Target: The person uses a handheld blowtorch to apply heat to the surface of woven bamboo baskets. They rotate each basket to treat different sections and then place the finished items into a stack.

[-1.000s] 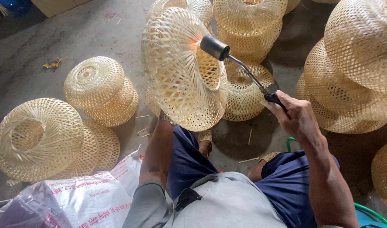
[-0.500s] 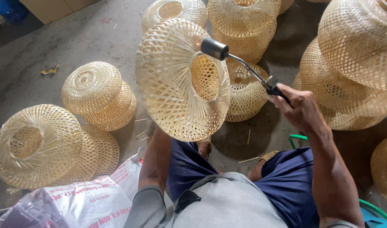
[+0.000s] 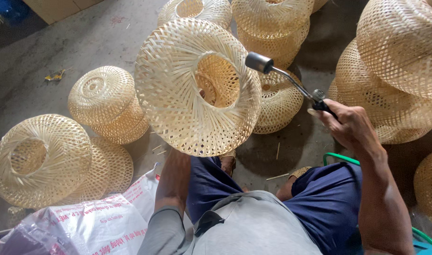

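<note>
Grey concrete floor (image 3: 60,42), bamboo slivers scattered; cardboard box (image 3: 60,7) at top edge; daylight.

The right hand (image 3: 348,123) is closed in a fist, arm bent; the left arm reaches up, its hand hidden

Open concrete floor (image 3: 69,52) lies at the upper left, and a narrower bare strip runs between the raised woven bamboo lampshade (image 3: 197,87) and the right stack of shades (image 3: 390,80). The torch nozzle (image 3: 259,62) crosses that strip, just beside the raised shade's rim. 2 lampshade piles at left (image 3: 41,158) (image 3: 107,104), a printed plastic sack (image 3: 83,224) and the rear stack (image 3: 272,23) crowd the other sides.
</note>
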